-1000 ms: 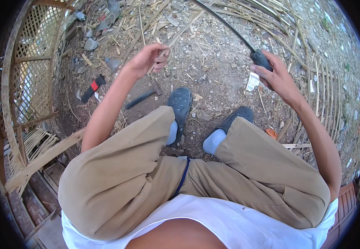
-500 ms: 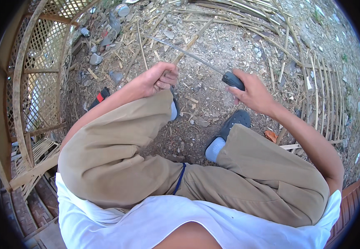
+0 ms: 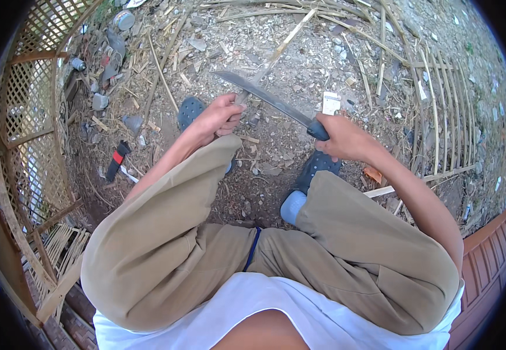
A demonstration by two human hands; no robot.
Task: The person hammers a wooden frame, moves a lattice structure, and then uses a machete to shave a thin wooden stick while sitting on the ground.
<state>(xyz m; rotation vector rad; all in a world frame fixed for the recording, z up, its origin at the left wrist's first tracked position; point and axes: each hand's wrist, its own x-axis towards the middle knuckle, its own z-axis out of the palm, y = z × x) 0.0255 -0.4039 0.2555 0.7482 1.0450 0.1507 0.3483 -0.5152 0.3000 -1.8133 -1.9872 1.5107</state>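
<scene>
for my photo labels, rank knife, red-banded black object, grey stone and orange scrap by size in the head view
Knife
Red-banded black object
Grey stone and orange scrap: too alike to rank

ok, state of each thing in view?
Left hand: closed on wooden strip
Right hand: closed on long knife
Wooden strip: held, far end pointing away
Long knife: blade bare, crossing strip; contact unclear
Clogs: both worn
Black-and-red object: lying on ground
Lattice panel: upright

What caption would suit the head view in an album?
Right hand holding a long-bladed knife across a thin pale strip gripped by the left hand.
</scene>
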